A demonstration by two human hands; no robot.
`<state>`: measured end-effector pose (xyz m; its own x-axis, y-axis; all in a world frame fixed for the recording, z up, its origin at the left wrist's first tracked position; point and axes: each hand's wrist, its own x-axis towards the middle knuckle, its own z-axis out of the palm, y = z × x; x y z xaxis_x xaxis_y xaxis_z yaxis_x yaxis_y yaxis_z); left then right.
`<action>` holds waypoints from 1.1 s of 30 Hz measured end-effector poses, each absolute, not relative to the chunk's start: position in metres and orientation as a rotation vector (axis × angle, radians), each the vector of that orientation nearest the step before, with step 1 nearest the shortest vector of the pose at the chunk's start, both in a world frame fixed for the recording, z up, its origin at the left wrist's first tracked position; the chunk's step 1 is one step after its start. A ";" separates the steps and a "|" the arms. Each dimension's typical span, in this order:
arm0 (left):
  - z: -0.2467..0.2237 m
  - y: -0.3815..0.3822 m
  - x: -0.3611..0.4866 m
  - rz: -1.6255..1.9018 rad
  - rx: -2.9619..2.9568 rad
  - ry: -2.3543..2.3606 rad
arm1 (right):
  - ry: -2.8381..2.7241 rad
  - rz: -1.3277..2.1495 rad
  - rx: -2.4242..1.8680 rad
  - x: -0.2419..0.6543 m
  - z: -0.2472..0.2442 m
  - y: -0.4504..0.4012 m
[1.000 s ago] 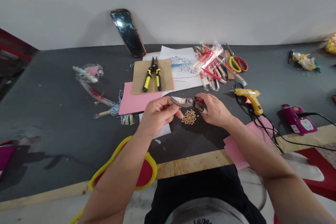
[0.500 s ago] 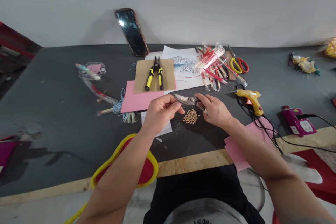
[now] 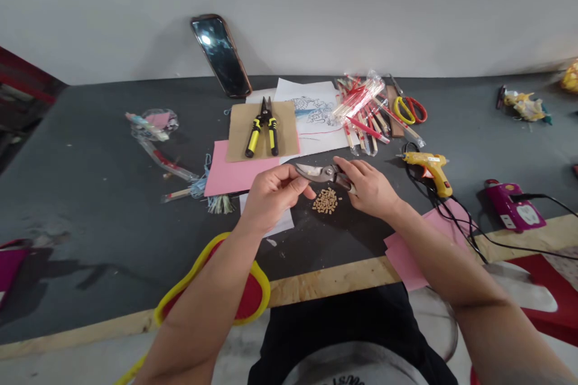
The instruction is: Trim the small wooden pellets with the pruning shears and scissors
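My right hand [image 3: 370, 188] is wrapped round the handles of a pair of pruning shears [image 3: 318, 173], whose blades point left. Thumb and fingers of my left hand [image 3: 276, 195] are pinched together at the tip of the blades. What they hold is hidden or too small to name. Below the shears, a small pile of short tan cut pieces [image 3: 327, 201] lies on the dark tabletop. White paper [image 3: 282, 224] sits partly under my left hand. Farther back, yellow-and-black snips [image 3: 262, 126] rest on a brown card [image 3: 288, 132].
Bagged chopsticks [image 3: 361, 111] and scissors [image 3: 409, 109] lie at the back. A yellow glue gun [image 3: 427, 165] with its cord and a purple power box [image 3: 515, 207] are on the right. A phone [image 3: 222, 55] leans on the wall. A red-and-yellow padded shape [image 3: 253, 298] overlaps the front edge.
Both hands stay in nearly the same place, with the shears still at the left fingertips. The view has shifted slightly, so things appear a little farther left.
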<state>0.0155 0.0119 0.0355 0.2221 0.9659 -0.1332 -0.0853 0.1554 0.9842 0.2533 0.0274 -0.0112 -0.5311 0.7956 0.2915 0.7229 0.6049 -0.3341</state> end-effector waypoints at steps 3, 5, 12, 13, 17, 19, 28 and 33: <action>0.034 0.011 0.015 1.033 1.151 1.067 | -2.393 0.199 -1.236 0.252 -0.010 0.026; 0.034 0.010 0.016 1.066 1.164 1.094 | -2.387 0.190 -1.252 0.251 -0.009 0.025; 0.034 0.008 0.015 1.095 1.187 1.114 | -2.441 0.256 -1.285 0.249 -0.007 0.022; 0.034 0.008 0.015 1.094 1.196 1.110 | -2.445 0.268 -1.279 0.249 -0.007 0.023; 0.037 0.006 0.015 1.076 1.293 1.104 | -2.463 0.343 -1.193 0.254 -0.004 0.026; 0.039 0.005 0.015 1.071 1.361 1.125 | -2.475 0.395 -1.150 0.257 -0.002 0.028; 0.043 0.001 0.016 1.075 1.463 1.137 | -2.458 0.465 -1.079 0.259 -0.006 0.030; 0.038 0.005 0.014 1.032 1.325 1.094 | -2.453 0.350 -1.151 0.252 -0.008 0.027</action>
<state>0.0140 0.0045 0.0384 0.2007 0.9796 -0.0120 0.0457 0.0029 0.9990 0.2517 0.0265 -0.0081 -0.5772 0.7761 0.2540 0.6742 0.6284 -0.3880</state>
